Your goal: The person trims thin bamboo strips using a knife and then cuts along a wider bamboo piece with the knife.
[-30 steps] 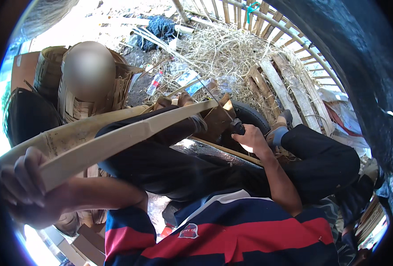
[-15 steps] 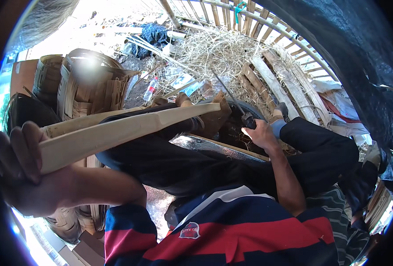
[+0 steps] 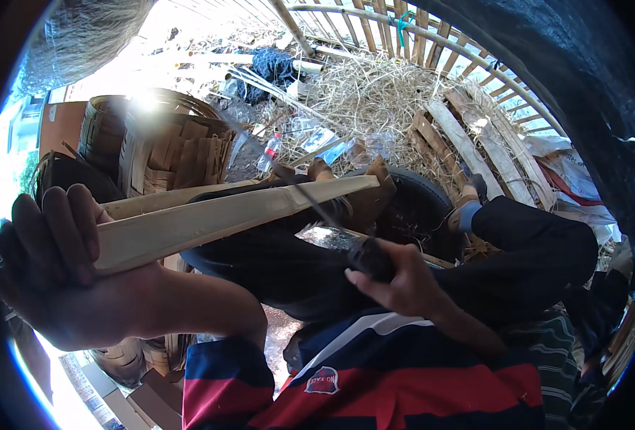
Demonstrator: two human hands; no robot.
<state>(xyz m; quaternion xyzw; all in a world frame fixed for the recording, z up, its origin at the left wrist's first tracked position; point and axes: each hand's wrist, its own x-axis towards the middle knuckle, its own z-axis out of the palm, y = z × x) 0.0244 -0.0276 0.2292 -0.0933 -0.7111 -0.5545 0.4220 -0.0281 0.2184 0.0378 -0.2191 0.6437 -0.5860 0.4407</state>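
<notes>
My left hand [image 3: 59, 244] is closed around the near end of a long pale bamboo slat [image 3: 195, 223], which slants across my lap. The slat's far end reaches a brown wooden block [image 3: 380, 188] by my foot. In my closed right hand [image 3: 414, 290] is a long-bladed knife [image 3: 372, 259], gripped by its dark handle in front of my belly. Its narrow blade points up and to the left, passing across the slat in view; I cannot tell whether they touch. Another bamboo piece [image 3: 156, 203] lies just behind the slat.
Woven bamboo baskets [image 3: 178, 154] stand at the left. Beyond my legs are a round black tub or tyre [image 3: 421, 208], a plastic bottle [image 3: 268, 152], straw [image 3: 367, 89] and wooden planks [image 3: 468, 147]. A bamboo fence [image 3: 421, 36] and dark sheeting [image 3: 546, 64] border the far right.
My right hand has drawn back toward my body and left. The knife blade has swung from beyond the slat's far end to crossing the slat. My left hand keeps its grip.
</notes>
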